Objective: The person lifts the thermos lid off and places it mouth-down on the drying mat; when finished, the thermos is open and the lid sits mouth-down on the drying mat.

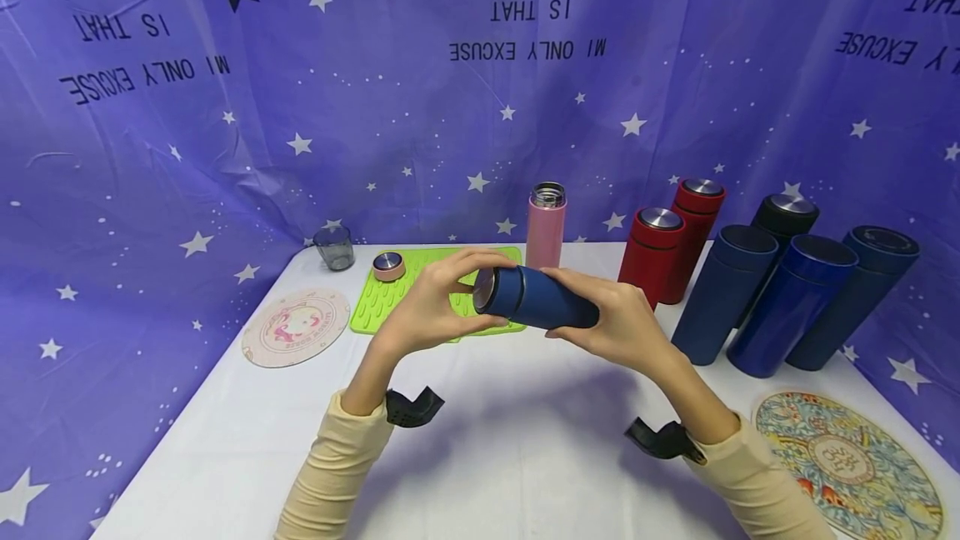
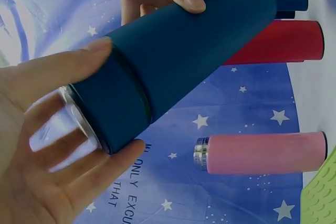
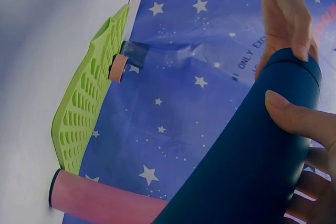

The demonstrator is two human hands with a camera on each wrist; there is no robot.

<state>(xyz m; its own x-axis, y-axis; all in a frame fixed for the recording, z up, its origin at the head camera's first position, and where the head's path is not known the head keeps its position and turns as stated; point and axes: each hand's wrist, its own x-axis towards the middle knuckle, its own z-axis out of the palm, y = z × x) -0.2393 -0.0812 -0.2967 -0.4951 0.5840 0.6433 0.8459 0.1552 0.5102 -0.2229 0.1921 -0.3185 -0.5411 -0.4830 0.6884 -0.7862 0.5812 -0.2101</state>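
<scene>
A dark blue thermos (image 1: 557,297) is held up on its side above the table, its lid end toward the left. My left hand (image 1: 427,304) grips the lid (image 1: 498,292), thumb on one side and fingers on the other. Around the body curls my right hand (image 1: 622,319). In the left wrist view the lid (image 2: 113,95) sits on the body with a thin dark seam between them. Behind stands an uncapped pink thermos (image 1: 545,227), upright with its metal mouth showing. Its pink, silver-topped lid (image 1: 388,266) lies on a green drying mat (image 1: 367,311).
At right stand red thermoses (image 1: 651,252), a black one (image 1: 785,213) and several blue ones (image 1: 791,307). A smoky glass (image 1: 334,248) is at back left, near a round pink coaster (image 1: 296,327). A patterned round mat (image 1: 847,461) lies front right.
</scene>
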